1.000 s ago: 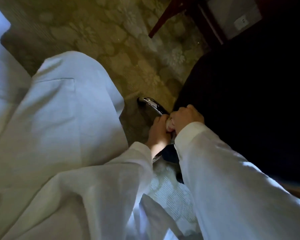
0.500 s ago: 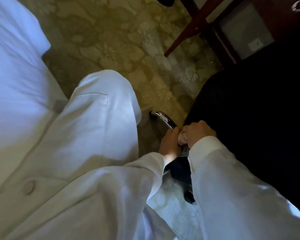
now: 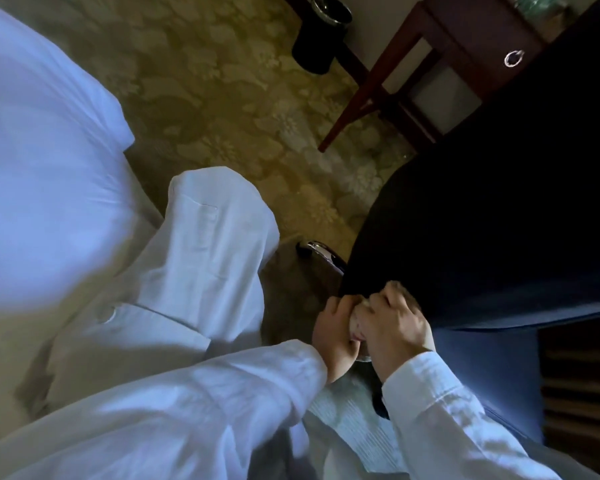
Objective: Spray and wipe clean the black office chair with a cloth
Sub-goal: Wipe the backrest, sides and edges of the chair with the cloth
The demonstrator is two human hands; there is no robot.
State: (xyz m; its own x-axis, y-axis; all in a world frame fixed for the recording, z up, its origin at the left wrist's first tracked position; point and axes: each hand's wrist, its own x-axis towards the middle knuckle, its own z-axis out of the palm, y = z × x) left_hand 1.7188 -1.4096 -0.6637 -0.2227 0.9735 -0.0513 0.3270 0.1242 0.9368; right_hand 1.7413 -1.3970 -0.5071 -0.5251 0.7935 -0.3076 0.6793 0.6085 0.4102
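I am seeing the left hand point(image 3: 333, 336) and right hand point(image 3: 397, 329) both gripping the wadded cloth point(image 3: 358, 323) at the seat edge of the chair point(image 3: 465, 237), so hard rubbing is, I judge, risking rolling it away.

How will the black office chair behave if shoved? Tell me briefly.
Probably rolls rather than tips: its chrome leg seems to end in a caster. The patterned carpet would likely drag on it, so it should move slowly. The broad padded seat suggests it is fairly heavy.
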